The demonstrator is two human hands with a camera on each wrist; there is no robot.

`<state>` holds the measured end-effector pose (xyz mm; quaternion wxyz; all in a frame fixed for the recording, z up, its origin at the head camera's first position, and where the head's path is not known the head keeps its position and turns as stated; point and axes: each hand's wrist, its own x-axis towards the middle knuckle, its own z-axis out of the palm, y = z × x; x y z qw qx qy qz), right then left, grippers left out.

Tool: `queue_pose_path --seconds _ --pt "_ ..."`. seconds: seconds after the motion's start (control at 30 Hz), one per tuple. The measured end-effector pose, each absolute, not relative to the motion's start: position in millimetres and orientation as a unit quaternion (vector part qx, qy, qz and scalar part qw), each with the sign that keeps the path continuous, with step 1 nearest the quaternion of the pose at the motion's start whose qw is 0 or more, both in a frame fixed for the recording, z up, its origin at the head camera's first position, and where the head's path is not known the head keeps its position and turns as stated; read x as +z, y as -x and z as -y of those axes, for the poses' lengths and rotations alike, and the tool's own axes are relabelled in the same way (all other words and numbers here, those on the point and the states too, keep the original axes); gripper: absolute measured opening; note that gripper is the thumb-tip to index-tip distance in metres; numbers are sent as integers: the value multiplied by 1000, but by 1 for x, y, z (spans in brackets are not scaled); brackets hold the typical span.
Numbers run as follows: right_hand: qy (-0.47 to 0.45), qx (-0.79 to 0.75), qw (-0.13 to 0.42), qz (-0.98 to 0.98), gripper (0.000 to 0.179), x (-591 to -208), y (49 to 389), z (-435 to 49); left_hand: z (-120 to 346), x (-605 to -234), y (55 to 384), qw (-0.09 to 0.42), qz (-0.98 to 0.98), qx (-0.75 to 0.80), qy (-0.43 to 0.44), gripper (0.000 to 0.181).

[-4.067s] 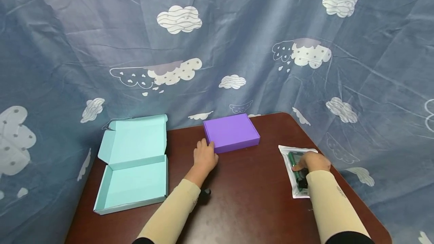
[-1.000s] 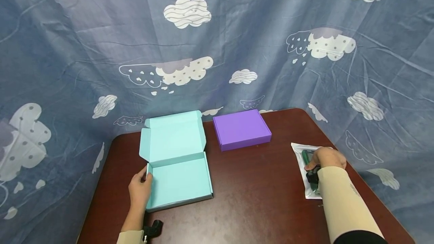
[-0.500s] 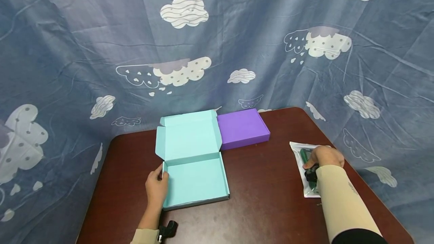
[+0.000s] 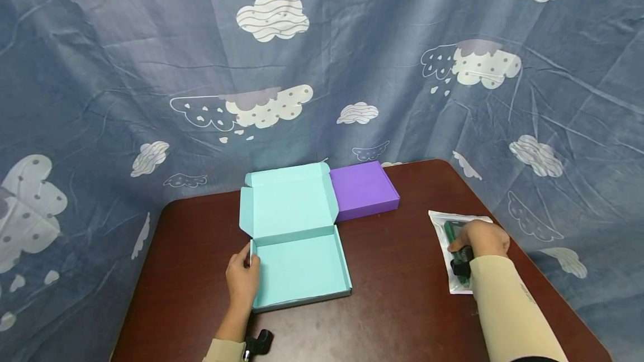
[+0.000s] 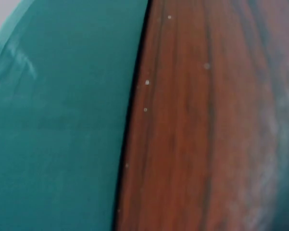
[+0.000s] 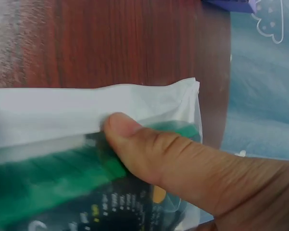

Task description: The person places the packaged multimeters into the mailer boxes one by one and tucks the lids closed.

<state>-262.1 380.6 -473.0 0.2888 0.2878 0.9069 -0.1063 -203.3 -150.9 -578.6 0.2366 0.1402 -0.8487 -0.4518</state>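
An open turquoise mailer box lies on the table with its lid folded back, nothing inside it. My left hand pinches its left wall, thumb on the inner side. Teal cardboard fills the left of the left wrist view; that hand itself is out of that picture. At the right, my right hand holds a flat plastic pouch with white edges and a green and black item inside. The thumb lies across the pouch in the right wrist view; the other fingers are hidden.
A closed purple box stands at the back, overlapped by the turquoise lid in the head view. The dark wooden table has a rounded back corner. A blue cloud-print curtain hangs behind and around it.
My left hand has gone from the purple box to the turquoise box's left wall, and that box has slid right up to the purple one. The right hand stays on the pouch.
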Motion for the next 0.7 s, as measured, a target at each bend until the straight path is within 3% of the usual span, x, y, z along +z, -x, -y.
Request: queue_pose_path --seconds 0.23,0.53,0.7 --pt "-290 -104 263 -914 108 -481 251 -381 153 -579 205 240 849 -450 -138 33" --pt "-293 -127 181 -930 97 -507 227 -381 155 -582 201 219 846 -462 -148 35" --pt "-292 -173 146 -929 107 -515 219 -378 155 -581 202 216 849 -460 -147 36"
